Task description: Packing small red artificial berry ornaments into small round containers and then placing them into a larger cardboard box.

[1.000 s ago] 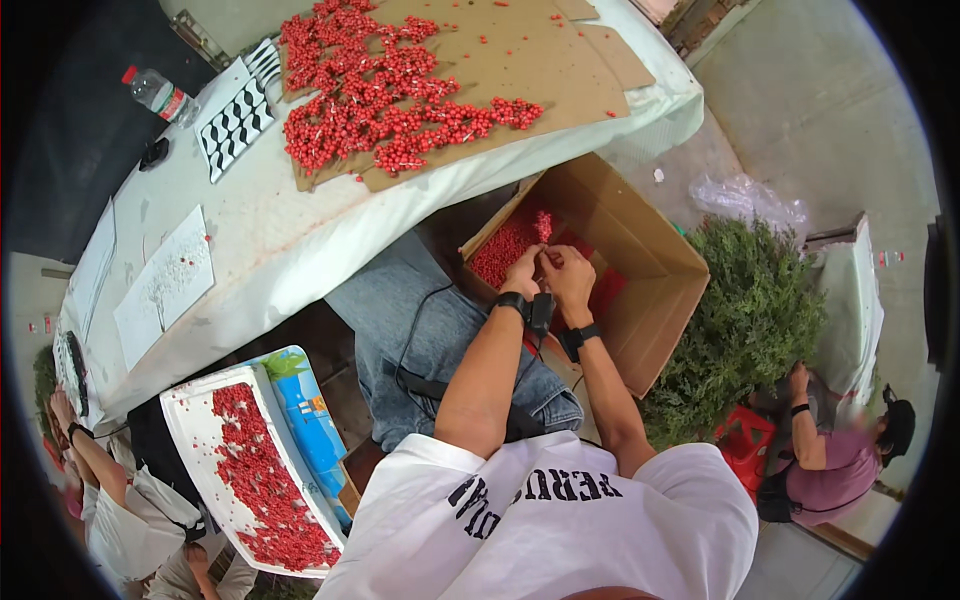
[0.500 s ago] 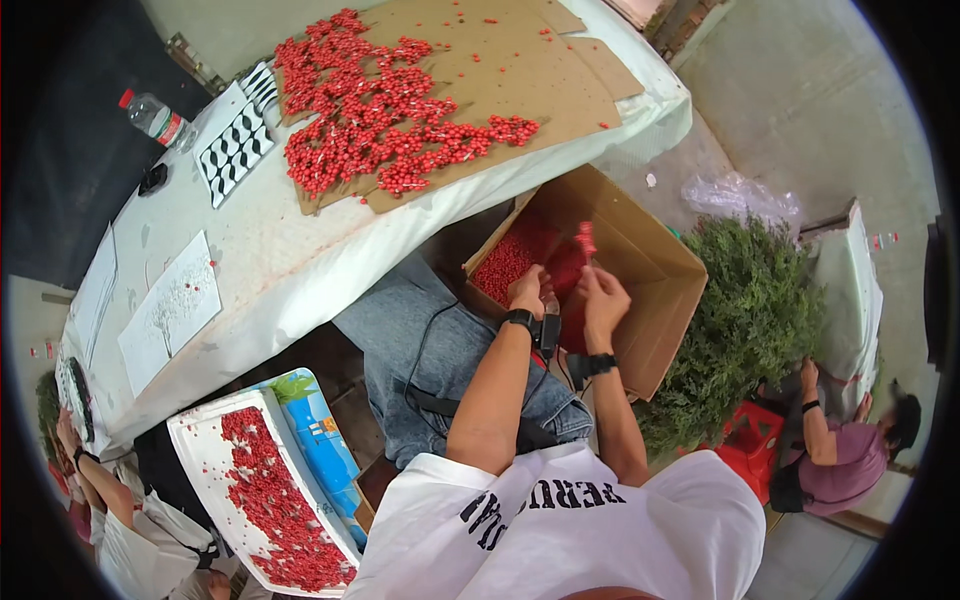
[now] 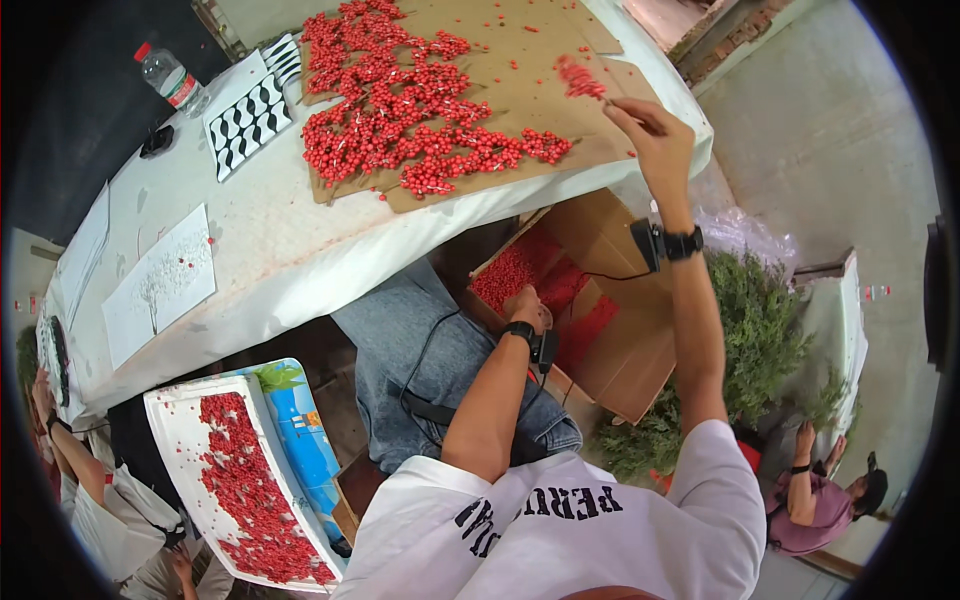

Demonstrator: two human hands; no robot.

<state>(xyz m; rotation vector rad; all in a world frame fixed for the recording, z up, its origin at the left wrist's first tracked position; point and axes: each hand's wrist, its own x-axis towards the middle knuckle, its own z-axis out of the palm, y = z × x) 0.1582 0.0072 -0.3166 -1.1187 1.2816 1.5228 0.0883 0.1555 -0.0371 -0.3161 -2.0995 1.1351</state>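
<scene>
My right hand (image 3: 655, 135) is raised over the table's right end. Its fingertips pinch the stem of an artificial red berry sprig (image 3: 580, 78), whose berries are blurred by motion above the brown cardboard sheet (image 3: 520, 95). Lower down, my left hand (image 3: 527, 308) rests at the mouth of a cardboard box (image 3: 640, 350), fingers curled together beside a heap of small red berries (image 3: 502, 280). Whatever those fingers hold is hidden. Many finished berry sprigs (image 3: 390, 110) lie bunched on the left part of the cardboard sheet.
A white foam tray (image 3: 180, 430) of loose red berries stands at lower left. The white-covered table (image 3: 260, 270) carries a water bottle (image 3: 170, 78), a black-and-white patterned sheet (image 3: 248, 125) and a drawing (image 3: 165, 285). Green foliage (image 3: 745, 340) and a co-worker (image 3: 815, 505) are at right.
My right hand has risen from the box to over the table, carrying the berry sprig. My left hand has stayed at the box, shifting slightly down. The view has shifted slightly.
</scene>
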